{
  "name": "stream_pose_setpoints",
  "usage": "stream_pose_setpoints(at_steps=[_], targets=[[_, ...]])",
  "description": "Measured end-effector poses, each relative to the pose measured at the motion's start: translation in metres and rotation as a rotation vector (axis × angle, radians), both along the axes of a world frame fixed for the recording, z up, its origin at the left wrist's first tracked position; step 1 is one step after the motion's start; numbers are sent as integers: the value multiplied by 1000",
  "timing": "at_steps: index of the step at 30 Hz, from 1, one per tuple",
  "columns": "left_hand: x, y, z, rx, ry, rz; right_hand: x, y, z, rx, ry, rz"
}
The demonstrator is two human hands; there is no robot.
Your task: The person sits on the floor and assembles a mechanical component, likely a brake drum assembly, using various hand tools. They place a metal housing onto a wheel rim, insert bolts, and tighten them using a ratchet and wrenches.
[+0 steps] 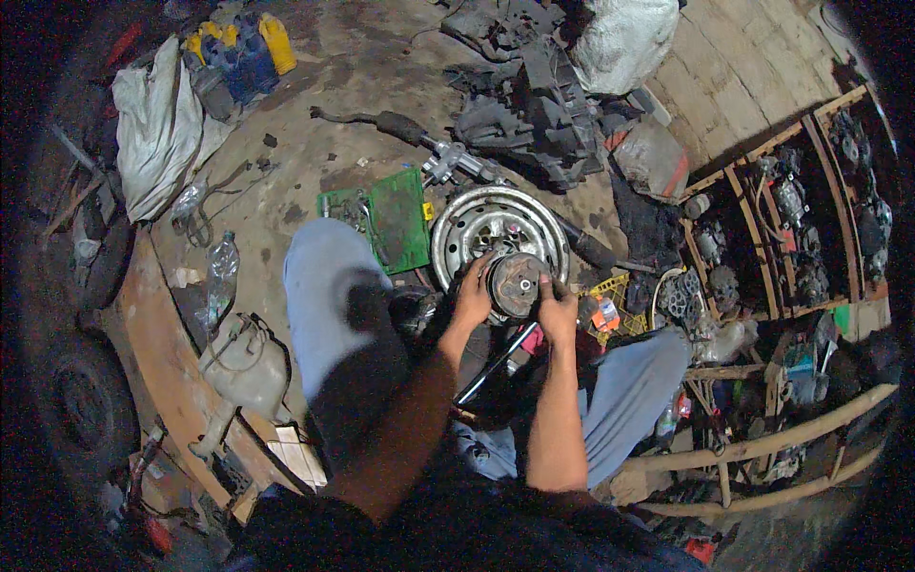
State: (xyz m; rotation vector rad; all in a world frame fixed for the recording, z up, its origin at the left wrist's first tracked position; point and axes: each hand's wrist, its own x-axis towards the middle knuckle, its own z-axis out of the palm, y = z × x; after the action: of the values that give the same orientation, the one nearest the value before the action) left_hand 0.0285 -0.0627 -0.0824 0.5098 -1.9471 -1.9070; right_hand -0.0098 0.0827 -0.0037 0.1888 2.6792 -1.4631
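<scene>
A round, rusty metal part, like a hub or pulley with a dark rim, sits between my knees. My left hand grips its left edge. My right hand holds its right edge, thumb on the face. Behind it on the dirt floor lies a silver steel wheel rim. A black rod slants down below the round part, between my forearms.
A green open case lies left of the rim. A plastic bottle and a dirty canister rest on a curved rusty panel at left. Wooden shelves with engine parts stand right. Black scrap is piled at the back.
</scene>
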Motion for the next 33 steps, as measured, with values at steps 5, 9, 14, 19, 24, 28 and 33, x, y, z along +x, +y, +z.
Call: stream_pose_setpoints(at_steps=[5,9,14,19,24,28,33], targets=[[-7,-9,-1,-73,-27,-44,-7,7,0,-95,-135,-3],[-14,-17,-15,-7,-3,-141,-7,4,13,-301,-240,-96],[-15,-9,4,-17,-47,-199,-7,22,9,-733,-458,-222],[-12,-21,28,195,-138,-171,-4,13,16,-803,-472,-217],[-15,-34,47,139,-121,-326,-9,9,11,-757,-429,-74],[-15,-21,76,-129,-127,-446,-18,26,-13,-640,-321,-47],[-10,-36,72,-139,-120,-421,-9,13,4,-731,-392,-56]])
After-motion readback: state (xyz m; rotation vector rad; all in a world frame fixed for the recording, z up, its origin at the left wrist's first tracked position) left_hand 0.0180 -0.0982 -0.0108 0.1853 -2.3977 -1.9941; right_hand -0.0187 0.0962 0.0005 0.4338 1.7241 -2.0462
